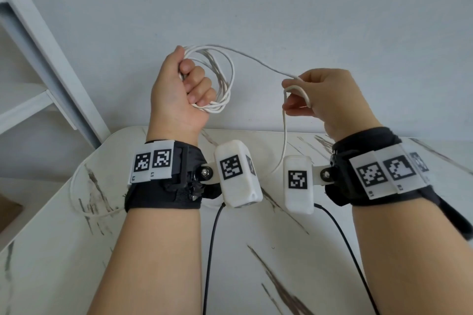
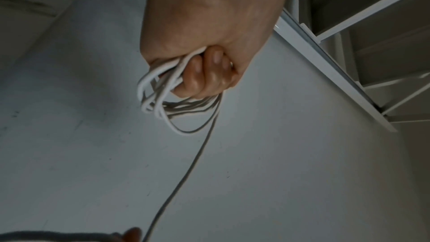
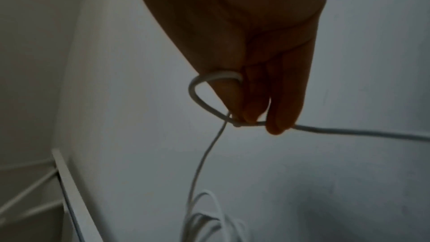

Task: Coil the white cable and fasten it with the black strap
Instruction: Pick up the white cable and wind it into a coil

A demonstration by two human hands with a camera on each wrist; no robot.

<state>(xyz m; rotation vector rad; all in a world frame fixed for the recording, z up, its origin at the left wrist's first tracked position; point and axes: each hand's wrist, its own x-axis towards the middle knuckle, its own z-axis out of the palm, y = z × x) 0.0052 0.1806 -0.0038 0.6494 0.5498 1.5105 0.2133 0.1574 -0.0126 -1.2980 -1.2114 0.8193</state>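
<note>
My left hand is raised above the table's far edge, its fingers curled round several loops of the white cable. In the left wrist view the same coil hangs from the fist of the left hand. One strand runs right from the coil to my right hand, which pinches it where it bends into a small loop. In the right wrist view the right hand holds that loop of cable. From there the cable drops to the table and trails left. No black strap is in view.
The white marble-patterned table lies below both forearms, with a slack run of cable near its left edge. A white shelf frame stands at the left against the pale wall. Black wires hang from the wrist cameras.
</note>
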